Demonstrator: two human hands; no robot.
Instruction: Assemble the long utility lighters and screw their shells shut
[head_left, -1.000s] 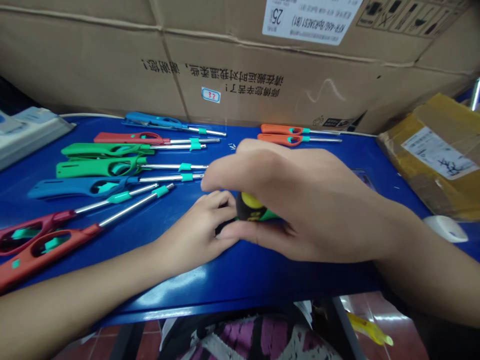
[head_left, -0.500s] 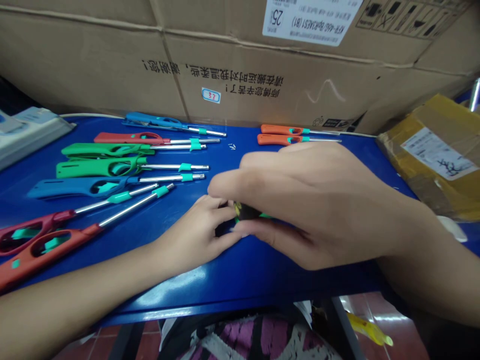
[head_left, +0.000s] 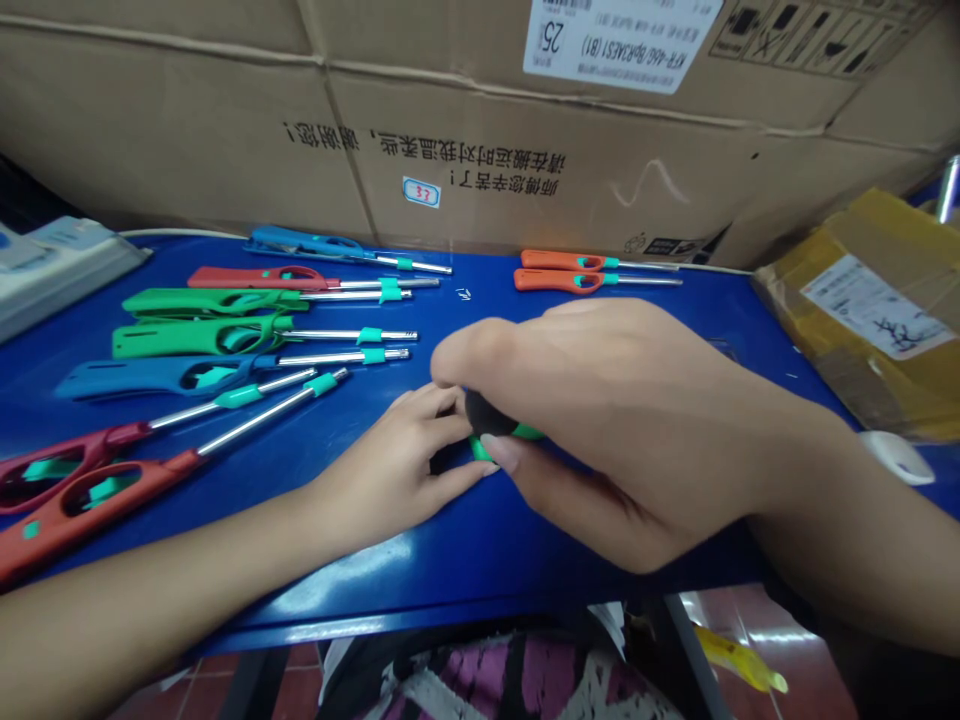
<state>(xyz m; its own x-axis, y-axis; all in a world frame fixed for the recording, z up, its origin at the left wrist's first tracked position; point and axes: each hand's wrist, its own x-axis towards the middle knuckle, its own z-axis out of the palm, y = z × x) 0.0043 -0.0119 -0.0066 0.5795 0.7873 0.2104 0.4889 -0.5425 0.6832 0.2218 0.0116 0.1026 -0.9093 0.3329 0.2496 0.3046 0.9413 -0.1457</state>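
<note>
My right hand [head_left: 637,430] is curled around a black-and-green handle, apparently a screwdriver [head_left: 486,415]; its shaft is hidden behind my fingers. Just left of it and below, my left hand [head_left: 405,450] lies low on the blue table, thumb and fingers closed on a green gas lighter [head_left: 481,450], of which only a small green part shows. Left of my hands lie several long-necked gas lighters, among them a blue lighter [head_left: 150,375], a green lighter [head_left: 195,335] and an orange-red lighter [head_left: 97,510].
Beyond my hands, two orange lighters [head_left: 556,281] lie side by side. A large cardboard box [head_left: 225,130] walls off the back of the table [head_left: 360,570]. A taped carton [head_left: 900,300] stands at right near a white object [head_left: 896,457]. A pale device [head_left: 60,265] sits at far left.
My right hand has turned on the handle, its index finger shifting slightly right and its thumb moving lower. More of the black handle end and green part shows. My left hand stays in place.
</note>
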